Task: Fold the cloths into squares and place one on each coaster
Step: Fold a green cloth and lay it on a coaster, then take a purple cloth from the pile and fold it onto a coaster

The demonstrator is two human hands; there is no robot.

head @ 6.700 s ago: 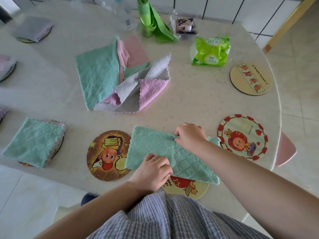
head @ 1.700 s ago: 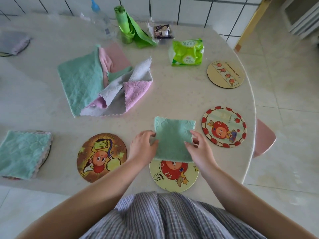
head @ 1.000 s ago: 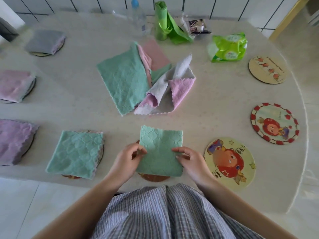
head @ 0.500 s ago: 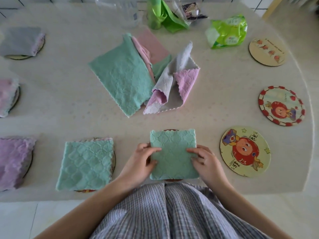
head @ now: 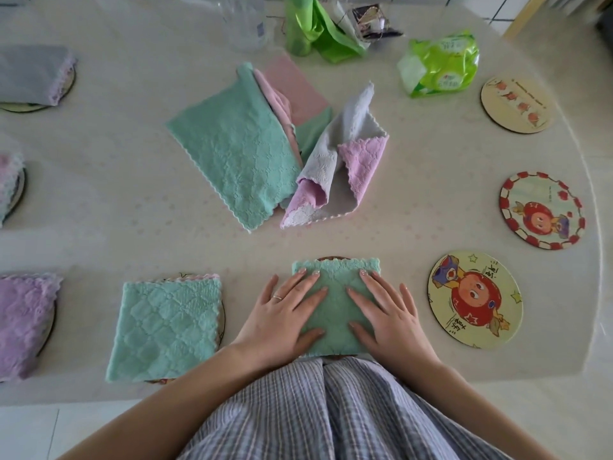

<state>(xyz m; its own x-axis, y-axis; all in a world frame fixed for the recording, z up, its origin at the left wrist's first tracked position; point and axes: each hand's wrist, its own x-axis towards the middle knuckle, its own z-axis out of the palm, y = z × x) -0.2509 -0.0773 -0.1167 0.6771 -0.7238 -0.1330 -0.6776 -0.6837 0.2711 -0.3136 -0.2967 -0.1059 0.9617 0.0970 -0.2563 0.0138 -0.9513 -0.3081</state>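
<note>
1. The table (head: 431,200) is taking up nearly the whole view, a pale round top with coasters ringing its edge, which I'm guessing is why the person is working along the rim.
2. The loose cloth pile (head: 265,144) is sitting around 12 o'clock from the hands: unfolded green, pink and grey pieces waiting their turn, well apart from the working spot.
3. The green folded cloth (head: 335,313) is lying at 6 o'clock right in front of the person, covering a coaster (head: 331,259) that's only peeking out at its far edge.
4. The left hand (head: 282,313) and right hand (head: 388,313) are both lying flat on it, fingers straight, gripping nothing, probably pressing the square flat so it's staying folded.
5. Another folded green cloth (head: 166,327) is sitting on its coaster at 9 o'clock, and a purple one (head: 23,320) further left.
6. Three bare coasters are waiting on the right: cartoon coaster (head: 474,298) at 3 o'clock, red-rimmed coaster (head: 542,210) at 2, plain coaster (head: 515,104) further up.
7. A green packet (head: 441,64) and a green bag roll (head: 311,28) are crowding the far side, not blocking anything.
</note>
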